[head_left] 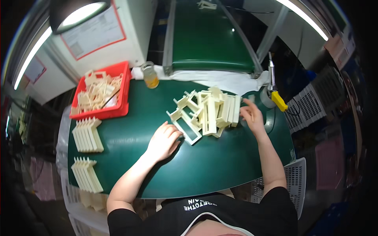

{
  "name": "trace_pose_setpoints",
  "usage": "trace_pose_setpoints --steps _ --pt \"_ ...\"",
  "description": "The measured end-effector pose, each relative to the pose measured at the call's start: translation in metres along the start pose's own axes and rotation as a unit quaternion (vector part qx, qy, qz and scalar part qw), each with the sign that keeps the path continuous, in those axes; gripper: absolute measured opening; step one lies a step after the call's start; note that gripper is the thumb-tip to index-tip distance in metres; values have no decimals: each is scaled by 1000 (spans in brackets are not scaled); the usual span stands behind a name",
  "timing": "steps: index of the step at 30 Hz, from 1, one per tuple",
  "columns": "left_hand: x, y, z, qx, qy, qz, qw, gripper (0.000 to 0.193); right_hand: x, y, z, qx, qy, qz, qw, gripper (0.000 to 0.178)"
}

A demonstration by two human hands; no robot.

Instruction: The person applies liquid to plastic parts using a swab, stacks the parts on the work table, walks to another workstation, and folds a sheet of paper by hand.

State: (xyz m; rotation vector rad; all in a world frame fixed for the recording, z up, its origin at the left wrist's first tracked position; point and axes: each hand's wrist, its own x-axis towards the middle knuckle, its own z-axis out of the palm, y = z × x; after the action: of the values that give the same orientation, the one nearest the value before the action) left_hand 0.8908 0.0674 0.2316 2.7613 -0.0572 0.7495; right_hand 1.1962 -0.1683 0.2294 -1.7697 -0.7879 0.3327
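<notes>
A loose pile of cream-coloured plastic frames (210,112) lies in the middle of the green table. Several of the pieces at its right side stand close together, while those on the left lie at odd angles. My left hand (164,141) rests on the table, fingers loosely bent and apart, close beside the leftmost rectangular frame (192,137); whether the fingertips touch it is unclear. At the pile's right end is my right hand (252,116), its fingers spread near the outermost piece and nothing seen in them.
On the left, a red bin (125,100) holds cream scraps, with two rows of frames (88,135) (86,176) nearer me. A glass jar of yellow liquid (150,76), white cloth (220,80) and a green conveyor belt (212,39) lie beyond. A yellow-handled tool (278,101) stands at right.
</notes>
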Motion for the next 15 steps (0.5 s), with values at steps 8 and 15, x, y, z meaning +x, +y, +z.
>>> trace_pose_setpoints --steps 8,15 --pt "-65 34 -16 -585 77 -430 683 14 -98 -83 136 -355 -117 -412 831 35" --pt "-79 25 1 -696 170 -444 537 50 -82 -62 162 -381 -146 -359 839 13"
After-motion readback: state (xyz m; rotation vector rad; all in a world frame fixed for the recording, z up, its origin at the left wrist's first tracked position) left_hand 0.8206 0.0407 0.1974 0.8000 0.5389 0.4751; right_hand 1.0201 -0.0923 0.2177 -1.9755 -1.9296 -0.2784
